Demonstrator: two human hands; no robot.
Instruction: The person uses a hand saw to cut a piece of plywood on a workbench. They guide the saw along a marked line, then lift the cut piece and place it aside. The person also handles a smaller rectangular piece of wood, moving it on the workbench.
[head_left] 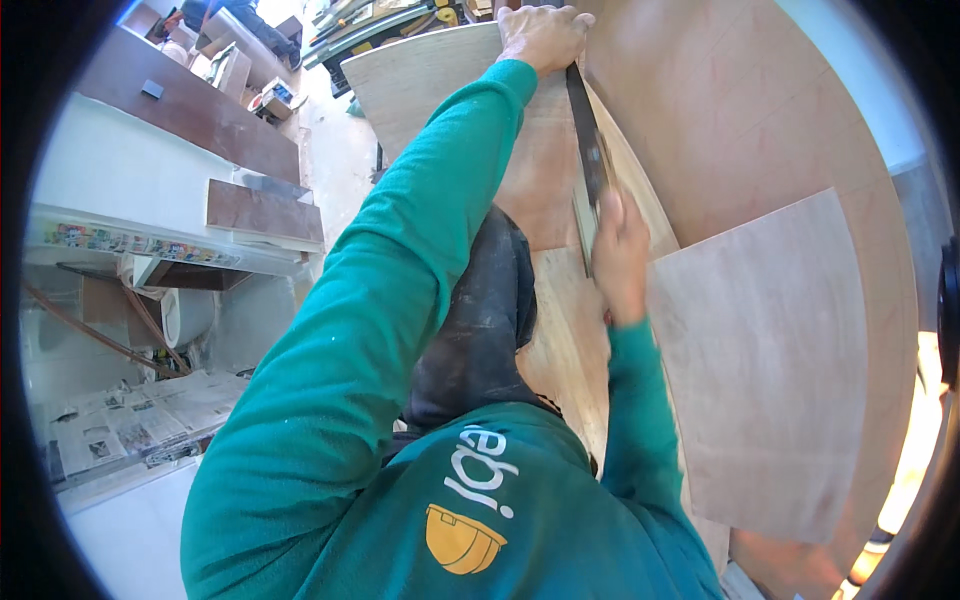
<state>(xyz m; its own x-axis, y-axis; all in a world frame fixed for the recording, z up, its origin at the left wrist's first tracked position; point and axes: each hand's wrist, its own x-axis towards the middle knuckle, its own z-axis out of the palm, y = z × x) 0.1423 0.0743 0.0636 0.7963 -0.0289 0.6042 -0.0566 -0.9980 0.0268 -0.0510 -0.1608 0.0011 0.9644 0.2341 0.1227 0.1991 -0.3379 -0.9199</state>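
Note:
A long dark straightedge [583, 115] lies along a pale plywood sheet [545, 180], its far end under my left hand [545, 38]. The fingers of that hand curl over the sheet's far edge and press the bar down. My right hand [622, 255] is closed beside the nearer part of the bar, smeared by motion. A thin, blurred tool [603, 160] sticks out ahead of its fingers along the bar; its kind cannot be made out. Both arms wear green sleeves, and my dark-trousered leg [475, 320] is beside the sheet.
Another plywood piece [765, 370] leans on the large brown panel [700, 110] at right. On the left are a white cabinet-like structure [150, 150], newspaper sheets [140, 420] and a white roll-like object [187, 318]. A person [245, 25] is at the far left, near tools and scraps [370, 25].

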